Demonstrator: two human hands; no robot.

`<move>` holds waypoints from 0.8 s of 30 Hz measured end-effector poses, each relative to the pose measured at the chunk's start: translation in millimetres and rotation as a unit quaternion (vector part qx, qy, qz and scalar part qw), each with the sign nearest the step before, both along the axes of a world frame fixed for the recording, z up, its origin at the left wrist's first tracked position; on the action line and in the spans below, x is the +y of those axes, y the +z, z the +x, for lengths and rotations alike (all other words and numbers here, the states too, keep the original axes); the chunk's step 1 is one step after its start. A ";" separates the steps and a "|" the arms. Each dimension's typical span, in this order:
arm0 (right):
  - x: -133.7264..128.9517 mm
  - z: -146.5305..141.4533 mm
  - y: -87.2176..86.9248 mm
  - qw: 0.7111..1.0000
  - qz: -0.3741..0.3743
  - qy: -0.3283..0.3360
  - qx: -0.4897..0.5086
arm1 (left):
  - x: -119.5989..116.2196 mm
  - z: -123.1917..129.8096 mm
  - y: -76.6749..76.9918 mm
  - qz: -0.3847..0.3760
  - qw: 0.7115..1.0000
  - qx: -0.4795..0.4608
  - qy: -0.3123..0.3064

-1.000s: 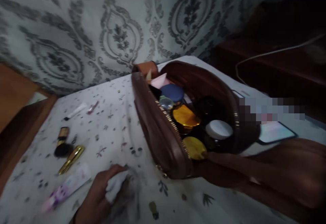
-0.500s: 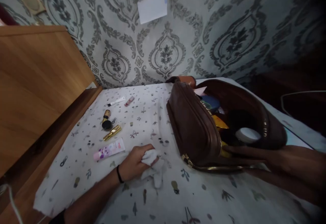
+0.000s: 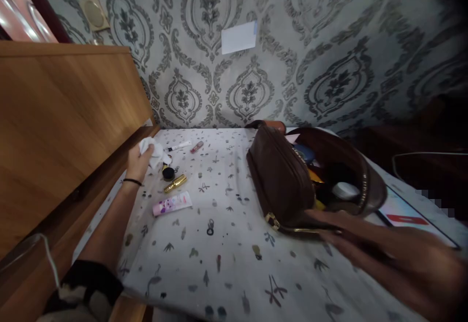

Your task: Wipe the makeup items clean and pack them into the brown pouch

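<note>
Nearest, at the lower right, the right hand (image 3: pixel 395 249) reaches to the near rim of the brown bag (image 3: pixel 281 175), one finger above the zipped edge and another just below it; the blur leaves it unclear whether they press together. The bag stands open directly ahead of that grip. Inside it, just beyond the fingers, are a yellow item (image 3: pixel 320 205) and a white round lid (image 3: pixel 345 191), with an orange-gold piece (image 3: pixel 315 175) and a blue round item (image 3: pixel 304 153) deeper in. To the right of the bag, beyond the same fingers, lies a device with a lit screen (image 3: pixel 413 214) (a red band crosses it).

On the patterned white cover (image 3: pixel 226 244), well to the left, a pink and white tube (image 3: pixel 171 204) lies nearer than the left hand's grip and to its right. Beyond it come a gold tube (image 3: pixel 175 184) and a black round piece (image 3: pixel 168 173).

The left hand (image 3: pixel 137 162) pinches a crumpled white cloth (image 3: pixel 151 151) between bent fingers. Right of this grip lie a slim white tube (image 3: pixel 180 145) and a small pink tube (image 3: pixel 196 147). Farthest, the patterned wall (image 3: pixel 285 68) carries a pale card (image 3: pixel 239 38).
</note>
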State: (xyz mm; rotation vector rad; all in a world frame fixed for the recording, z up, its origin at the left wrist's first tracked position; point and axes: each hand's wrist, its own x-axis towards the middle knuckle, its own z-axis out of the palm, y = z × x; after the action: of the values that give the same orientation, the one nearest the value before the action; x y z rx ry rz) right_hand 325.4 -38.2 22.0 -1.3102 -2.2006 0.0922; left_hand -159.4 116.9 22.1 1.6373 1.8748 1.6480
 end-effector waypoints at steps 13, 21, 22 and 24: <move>11.3 -134.7 -19.0 0.962 -0.202 0.184 0.029 | -2.1 1.5 -30.4 -0.180 0.940 0.288 0.028; 12.3 -136.0 -61.7 0.961 -0.219 0.149 0.084 | -35.6 18.9 -34.0 -0.221 0.860 0.459 -0.041; 11.5 -135.0 -66.1 0.961 -0.217 0.149 0.089 | -36.5 19.1 -36.1 -0.229 0.856 0.462 -0.036; 10.3 -133.8 -71.9 0.961 -0.213 0.153 0.091 | -34.5 18.8 -39.2 -0.234 0.864 0.446 -0.029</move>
State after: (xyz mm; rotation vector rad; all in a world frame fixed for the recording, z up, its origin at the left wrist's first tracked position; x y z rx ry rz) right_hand 191.6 -27.9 -50.0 -1.1023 -2.2784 0.8116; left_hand -140.6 82.4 -17.1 2.3568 2.2606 0.2719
